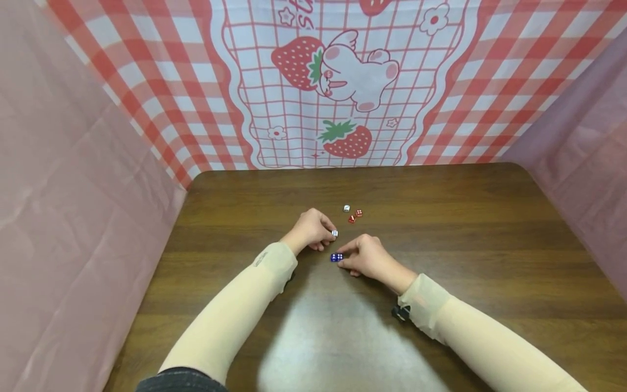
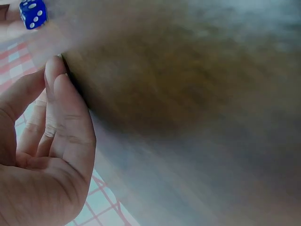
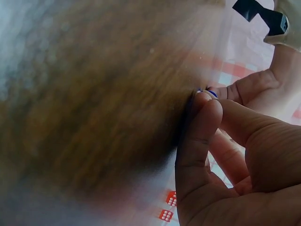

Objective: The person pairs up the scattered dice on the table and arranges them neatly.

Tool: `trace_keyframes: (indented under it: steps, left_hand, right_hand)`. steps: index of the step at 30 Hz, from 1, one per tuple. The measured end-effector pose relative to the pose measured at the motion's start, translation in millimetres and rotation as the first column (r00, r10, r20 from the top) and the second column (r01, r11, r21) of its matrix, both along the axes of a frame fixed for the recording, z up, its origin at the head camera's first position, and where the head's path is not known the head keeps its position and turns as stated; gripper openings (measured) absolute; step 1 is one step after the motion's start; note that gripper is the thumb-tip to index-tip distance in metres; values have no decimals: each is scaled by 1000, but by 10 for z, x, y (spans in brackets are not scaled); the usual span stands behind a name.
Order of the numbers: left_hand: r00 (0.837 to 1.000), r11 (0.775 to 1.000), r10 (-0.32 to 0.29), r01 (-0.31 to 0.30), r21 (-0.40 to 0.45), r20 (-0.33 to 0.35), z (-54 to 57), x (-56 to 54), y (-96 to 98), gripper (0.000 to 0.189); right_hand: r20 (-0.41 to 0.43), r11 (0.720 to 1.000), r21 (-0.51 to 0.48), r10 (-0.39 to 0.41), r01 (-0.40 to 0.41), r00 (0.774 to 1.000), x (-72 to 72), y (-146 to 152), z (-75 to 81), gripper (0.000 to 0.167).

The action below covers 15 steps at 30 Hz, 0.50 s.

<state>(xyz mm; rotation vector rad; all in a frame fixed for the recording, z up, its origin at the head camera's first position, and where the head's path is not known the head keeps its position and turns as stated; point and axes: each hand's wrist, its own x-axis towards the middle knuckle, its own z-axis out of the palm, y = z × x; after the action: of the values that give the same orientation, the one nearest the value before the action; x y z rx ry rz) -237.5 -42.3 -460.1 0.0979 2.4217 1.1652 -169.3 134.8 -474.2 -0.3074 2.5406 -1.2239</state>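
Note:
Two blue dice (image 1: 336, 257) sit side by side on the wooden table in the head view. My right hand (image 1: 366, 257) pinches the right one between thumb and fingertips. A little farther up and to the left, my left hand (image 1: 312, 231) holds a white die (image 1: 334, 233) at its fingertips. The left wrist view shows a blue die (image 2: 33, 13) beyond the left hand (image 2: 51, 141), whose fingers cover the white die. Only a sliver of blue die (image 3: 210, 93) peeks past the right hand's fingertips in the right wrist view.
Behind the hands lie another white die (image 1: 346, 208) and two red dice (image 1: 359, 213). The brown table (image 1: 235, 201) ends at a red-and-white checked cloth (image 1: 186, 87) at the back. Pink cloth (image 1: 88, 207) hangs along both sides.

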Motion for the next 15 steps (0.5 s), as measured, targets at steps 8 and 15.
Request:
trace_keyframes:
  steps: [8, 15]
  left_hand:
    - [1000, 1000, -7, 7, 28, 2, -24, 143, -92, 11]
    - [1000, 1000, -10, 10, 21, -10, -29, 268, -110, 10]
  right_hand:
    - [-7, 1000, 10, 5, -5, 1000, -3, -3, -2, 19]
    - [-4, 1000, 13, 9, -9, 1000, -3, -8, 21, 18]
